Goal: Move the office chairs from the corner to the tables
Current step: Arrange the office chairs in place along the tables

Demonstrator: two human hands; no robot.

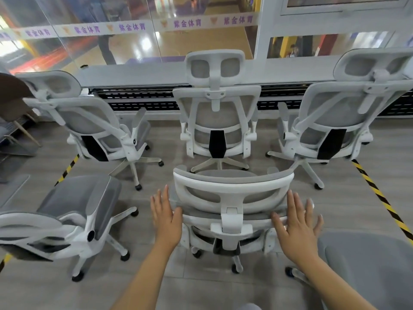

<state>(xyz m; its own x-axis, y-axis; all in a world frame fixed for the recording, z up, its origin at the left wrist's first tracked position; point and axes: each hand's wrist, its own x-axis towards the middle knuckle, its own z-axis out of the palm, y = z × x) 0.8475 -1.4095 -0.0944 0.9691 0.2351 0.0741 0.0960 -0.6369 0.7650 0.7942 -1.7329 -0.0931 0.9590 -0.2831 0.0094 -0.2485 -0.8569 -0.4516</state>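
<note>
We see both hands open, fingers straight and spread. The left hand touches the left edge of the near chair back; the right hand lies flat on its right edge. This chair stands at 12 o'clock, just before us. Three more chairs stand behind it, at the table.

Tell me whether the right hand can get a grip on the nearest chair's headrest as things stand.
Probably yes. The right hand is open, its fingers straight, right beside the right end of the headrest, with nothing between them. The left hand is equally close on the other side.
</note>
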